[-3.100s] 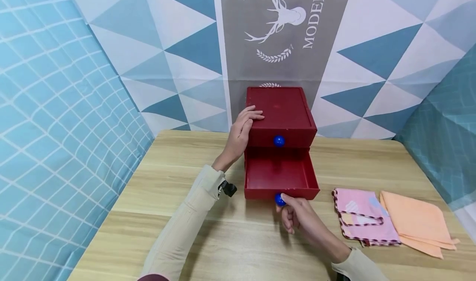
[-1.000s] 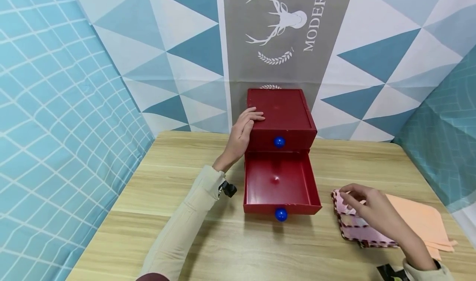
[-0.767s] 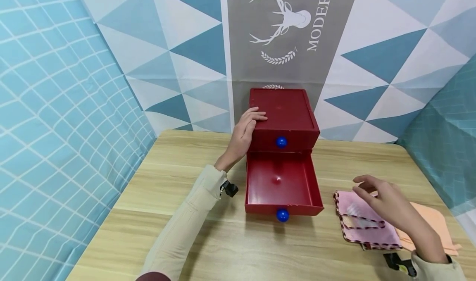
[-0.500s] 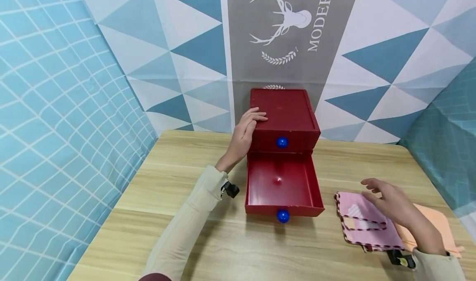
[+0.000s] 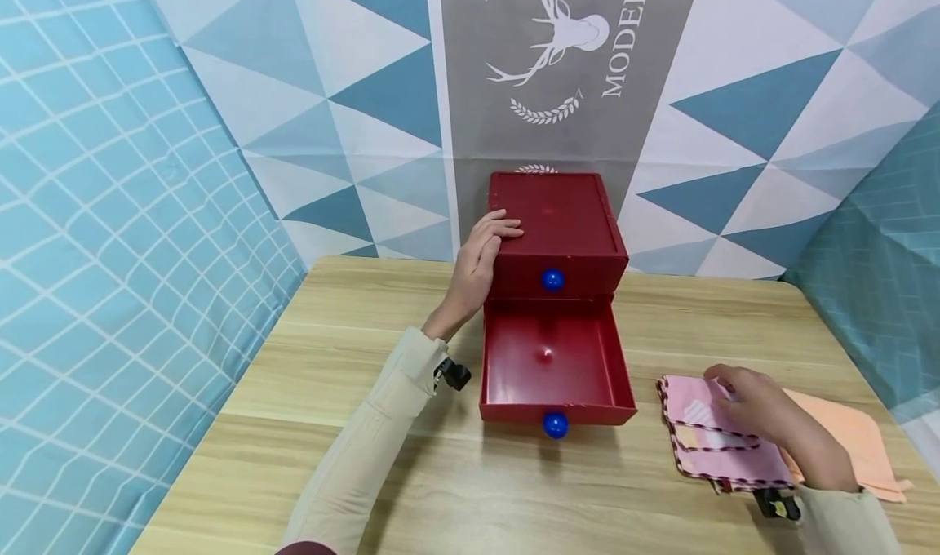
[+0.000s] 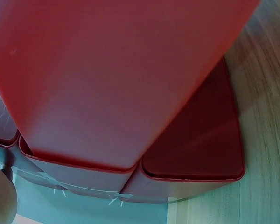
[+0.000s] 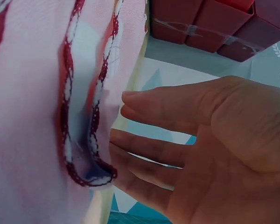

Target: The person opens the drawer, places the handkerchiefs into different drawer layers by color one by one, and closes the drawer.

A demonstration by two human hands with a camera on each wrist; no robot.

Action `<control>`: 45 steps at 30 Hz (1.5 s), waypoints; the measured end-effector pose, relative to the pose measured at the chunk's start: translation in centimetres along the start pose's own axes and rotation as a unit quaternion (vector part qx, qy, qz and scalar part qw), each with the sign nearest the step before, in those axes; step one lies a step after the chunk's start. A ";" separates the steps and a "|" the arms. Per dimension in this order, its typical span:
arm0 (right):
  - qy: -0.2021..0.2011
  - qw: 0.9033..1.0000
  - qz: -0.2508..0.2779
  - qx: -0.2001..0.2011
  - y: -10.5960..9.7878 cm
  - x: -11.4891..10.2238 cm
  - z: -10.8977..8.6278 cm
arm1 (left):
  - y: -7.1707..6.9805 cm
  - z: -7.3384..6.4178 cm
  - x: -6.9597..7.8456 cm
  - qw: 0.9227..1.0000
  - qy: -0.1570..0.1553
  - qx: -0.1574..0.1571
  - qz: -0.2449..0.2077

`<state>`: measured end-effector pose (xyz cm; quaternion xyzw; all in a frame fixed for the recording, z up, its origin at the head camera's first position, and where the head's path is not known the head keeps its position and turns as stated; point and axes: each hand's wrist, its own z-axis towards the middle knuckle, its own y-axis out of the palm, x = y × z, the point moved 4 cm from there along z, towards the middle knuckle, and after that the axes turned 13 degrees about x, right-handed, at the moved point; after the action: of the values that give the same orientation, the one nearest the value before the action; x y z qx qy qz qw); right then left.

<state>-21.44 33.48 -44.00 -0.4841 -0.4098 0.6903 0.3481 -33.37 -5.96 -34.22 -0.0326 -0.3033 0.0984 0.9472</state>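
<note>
A red two-drawer box [image 5: 552,216] stands at the back of the table, its lower drawer [image 5: 547,367] pulled out with nothing inside. My left hand [image 5: 476,265] rests on the box's upper left edge, fingers over the top; the left wrist view shows the red side walls [image 6: 107,93] close up. At the right, my right hand [image 5: 760,404] is low over a folded pink cloth [image 5: 690,412] with a dark red and white stitched border. In the right wrist view its thumb and fingers [image 7: 163,105] are spread apart, fingertips right at the cloth's edge.
A folded orange cloth [image 5: 855,437] lies right of the pink one, partly behind the right forearm. Blue knobs [image 5: 555,425] stick out from both drawer fronts. Patterned sheets [image 5: 367,114] hang behind and beside the wooden table [image 5: 330,335].
My right hand has let go of the lower drawer's knob after pulling it further out, then moved right and down onto the pink cloth. The left hand has stayed on the box.
</note>
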 end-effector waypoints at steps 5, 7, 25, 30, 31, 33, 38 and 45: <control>-0.021 1.000 -0.002 0.019 0.4 0.2 0.0 | -0.1 -0.1 0.1 1.000 -0.002 0.004 0.003; -0.025 0.999 -0.005 0.024 0.6 0.4 0.1 | -0.2 -0.1 0.0 1.000 -0.002 0.006 0.002; 0.017 0.998 -0.038 0.057 -0.5 1.1 0.2 | 0.0 0.0 0.1 1.000 -0.004 0.005 0.004; 0.031 0.999 -0.012 0.042 -0.8 0.9 -0.1 | 0.0 -0.1 0.0 1.000 -0.006 0.004 0.004; 0.037 0.998 0.002 0.041 -0.8 0.7 -0.1 | 0.0 -0.1 0.0 1.000 -0.006 0.004 0.005; 0.042 0.997 0.041 0.050 -0.9 0.3 -0.2 | 0.0 -0.2 0.0 1.000 -0.006 0.005 0.007; 0.027 0.989 0.102 0.103 -1.6 -1.0 0.2 | -0.1 -0.2 -0.1 1.000 -0.005 0.010 0.008; 0.024 0.989 0.096 0.107 -2.3 -1.8 0.2 | 0.0 -0.1 0.0 1.000 -0.003 0.008 0.004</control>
<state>-20.94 32.81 -41.23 -0.4977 -0.2767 0.7483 0.3402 -33.30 -5.90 -34.30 -0.0261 -0.3050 0.1047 0.9462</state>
